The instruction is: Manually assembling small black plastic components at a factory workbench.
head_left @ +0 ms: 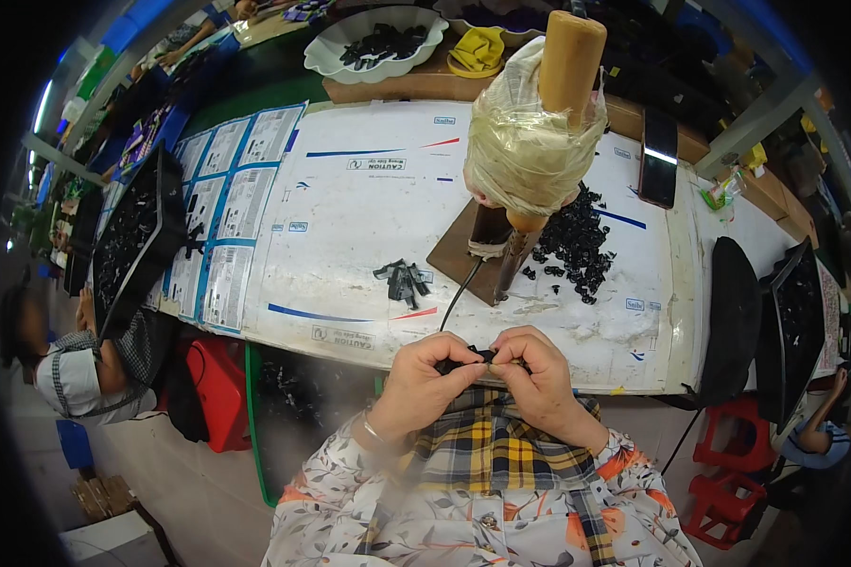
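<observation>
In front of my lap, at the table's near edge, both hands meet around a small black part [480, 355]. My left hand [427, 378] pinches it between thumb and fingertips. From the other side, my right hand [539, 378] grips it the same way; fingers cover most of its shape. Beyond the hands stands a bench device [536, 142] wrapped in cloudy plastic, topped by a wooden cylinder [572, 66], on a brown base plate [454, 248]. Small black pieces [577, 241] are heaped to its right. Several flat black pieces [404, 282] lie to its left.
At the back sit a white scalloped bowl [317, 59] of black parts and a yellow cloth [477, 49]. A phone [658, 156] lies back right. Black trays [140, 241] flank the table [359, 213]. Other people work at both sides; red stools [219, 392] stand below.
</observation>
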`<state>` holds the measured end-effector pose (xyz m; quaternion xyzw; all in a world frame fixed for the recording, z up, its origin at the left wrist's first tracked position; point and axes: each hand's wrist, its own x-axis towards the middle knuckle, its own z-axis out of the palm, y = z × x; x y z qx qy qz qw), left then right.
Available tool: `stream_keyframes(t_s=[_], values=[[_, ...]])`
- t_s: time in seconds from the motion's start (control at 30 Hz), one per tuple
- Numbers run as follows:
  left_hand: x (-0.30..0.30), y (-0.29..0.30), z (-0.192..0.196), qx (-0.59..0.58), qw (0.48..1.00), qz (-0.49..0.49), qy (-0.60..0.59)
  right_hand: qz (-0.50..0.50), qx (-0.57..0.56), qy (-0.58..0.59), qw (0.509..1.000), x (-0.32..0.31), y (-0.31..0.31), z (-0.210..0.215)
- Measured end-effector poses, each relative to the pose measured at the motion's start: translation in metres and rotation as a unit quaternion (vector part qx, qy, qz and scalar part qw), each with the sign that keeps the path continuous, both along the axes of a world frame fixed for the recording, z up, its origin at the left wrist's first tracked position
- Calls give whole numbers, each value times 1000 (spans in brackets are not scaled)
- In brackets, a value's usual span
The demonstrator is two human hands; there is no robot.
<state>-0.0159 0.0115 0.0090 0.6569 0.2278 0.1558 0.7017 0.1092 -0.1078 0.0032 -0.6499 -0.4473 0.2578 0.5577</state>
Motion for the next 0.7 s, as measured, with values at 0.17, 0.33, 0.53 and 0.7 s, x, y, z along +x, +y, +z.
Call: stream_keyframes(t_s=[0.17,0.33,0.53,0.7], values=[[6,1,8,22,1000,-21,0,-31,29,42,998,1,-1,-9],[12,4,4,153,987,-9,-47,-65,4,253,965,-1,2,-10],[26,8,0,441,894,36,-78,-40,2,490,871,5,10,-16],[32,13,3,516,852,57,-73,-44,37,600,798,7,17,-12]])
